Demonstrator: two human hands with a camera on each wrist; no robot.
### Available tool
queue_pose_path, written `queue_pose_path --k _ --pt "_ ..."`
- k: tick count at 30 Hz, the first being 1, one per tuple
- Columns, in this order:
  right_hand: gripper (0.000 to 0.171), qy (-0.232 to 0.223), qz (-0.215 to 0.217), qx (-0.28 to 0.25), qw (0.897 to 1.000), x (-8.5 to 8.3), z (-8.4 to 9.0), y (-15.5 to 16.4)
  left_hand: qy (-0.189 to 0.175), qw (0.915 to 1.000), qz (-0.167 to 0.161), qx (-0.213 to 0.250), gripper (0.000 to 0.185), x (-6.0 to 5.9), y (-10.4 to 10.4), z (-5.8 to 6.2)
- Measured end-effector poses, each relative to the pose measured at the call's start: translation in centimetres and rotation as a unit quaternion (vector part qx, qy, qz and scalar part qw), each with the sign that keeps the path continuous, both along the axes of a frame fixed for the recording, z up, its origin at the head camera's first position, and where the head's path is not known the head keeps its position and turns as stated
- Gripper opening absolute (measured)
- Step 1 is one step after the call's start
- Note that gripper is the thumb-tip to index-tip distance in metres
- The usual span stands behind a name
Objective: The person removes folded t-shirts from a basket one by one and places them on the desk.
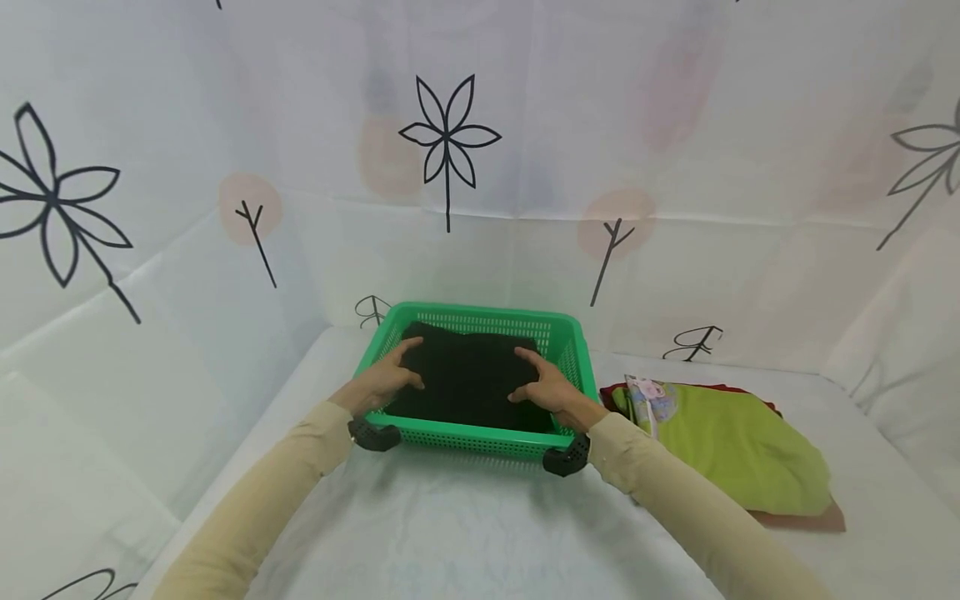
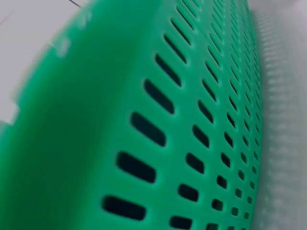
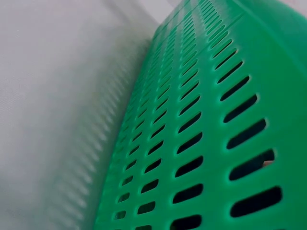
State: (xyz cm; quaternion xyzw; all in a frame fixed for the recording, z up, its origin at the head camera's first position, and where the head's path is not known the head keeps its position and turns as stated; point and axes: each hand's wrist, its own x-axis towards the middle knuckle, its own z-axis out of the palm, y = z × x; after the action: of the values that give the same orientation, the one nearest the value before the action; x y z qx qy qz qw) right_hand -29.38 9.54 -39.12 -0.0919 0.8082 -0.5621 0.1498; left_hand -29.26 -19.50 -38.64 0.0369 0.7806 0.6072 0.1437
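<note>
A green plastic basket (image 1: pixel 480 435) with slotted walls stands on the white-covered table. Inside lies a black cloth (image 1: pixel 468 375), flat and roughly rectangular, covering most of the bottom. My left hand (image 1: pixel 381 382) reaches over the near left side of the basket, thumb and fingers spread at the cloth's left edge. At the cloth's right edge is my right hand (image 1: pixel 551 388), also with thumb and fingers apart. Whether the fingertips touch the cloth I cannot tell. Both wrist views show only the basket's outer wall (image 2: pixel 192 120), seen close up in the right wrist view too (image 3: pixel 201 120), hiding the hands.
Right of the basket lies a pile of cloths, with a lime-green one (image 1: pixel 738 446) on top and a dark red edge (image 1: pixel 772 406) beneath. A white curtain (image 1: pixel 525 167) with drawn flowers hangs behind and beside the white-covered table (image 1: pixel 450 533).
</note>
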Motion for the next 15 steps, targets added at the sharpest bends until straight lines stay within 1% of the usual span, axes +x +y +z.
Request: queue_pose_path --k 4,7,11,13,15 --pt "0.083 0.017 -0.003 -0.011 1.0 -0.1 0.1 0.1 0.005 1.0 0.007 0.0 0.087 0.0 -0.1 0.4" --pt "0.083 0.032 -0.006 -0.016 0.999 -0.2 0.1 0.1 0.006 1.0 0.007 0.003 0.087 0.0 -0.1 1.0" --pt "0.084 0.05 -0.002 -0.024 0.998 -0.1 0.3 0.1 0.011 0.9998 0.011 0.009 0.088 0.1 -0.2 1.6" --pt "0.084 0.058 0.003 -0.026 0.998 -0.1 0.4 0.1 0.018 0.9997 0.016 -0.002 0.088 0.1 -0.2 1.7" --pt "0.085 0.066 0.006 -0.028 0.997 0.0 0.6 0.1 0.014 0.9998 0.013 0.004 0.088 0.2 -0.3 1.9"
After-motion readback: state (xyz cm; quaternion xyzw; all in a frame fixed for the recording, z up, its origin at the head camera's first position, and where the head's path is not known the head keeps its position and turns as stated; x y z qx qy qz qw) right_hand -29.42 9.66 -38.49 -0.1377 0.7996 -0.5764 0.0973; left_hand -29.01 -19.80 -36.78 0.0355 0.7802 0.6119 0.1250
